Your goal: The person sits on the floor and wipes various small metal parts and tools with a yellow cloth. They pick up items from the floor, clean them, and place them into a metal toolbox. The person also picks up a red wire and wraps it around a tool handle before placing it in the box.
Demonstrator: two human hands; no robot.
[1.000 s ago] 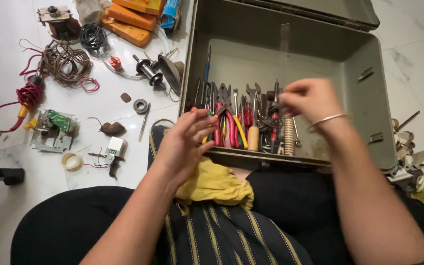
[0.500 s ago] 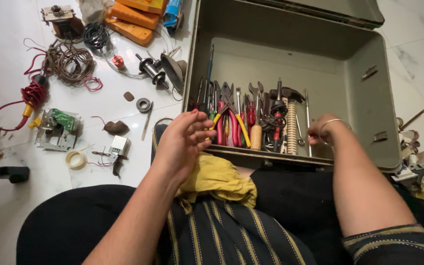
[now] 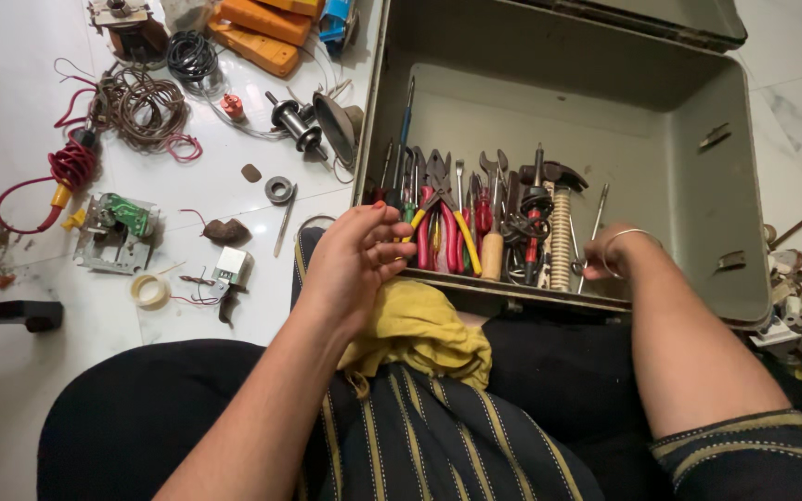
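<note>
Right hand [image 3: 613,249] dropped lower, now down among tools at the grey metal toolbox [image 3: 744,278] front edge, grip unclear; left hand [image 3: 356,260] hovers loosely curled, empty, over yellow cloth [image 3: 424,329].

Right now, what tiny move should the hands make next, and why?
Probably the right hand should close its fingers on one tool in the row, since it already rests among them inside the toolbox, while the left hand hangs open at the near edge.

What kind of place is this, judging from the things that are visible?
Probably a home floor used as a makeshift repair spot, not a proper workshop. A person sits on white floor tiles before an open metal toolbox of pliers, with wire coils and a circuit board scattered about.
</note>
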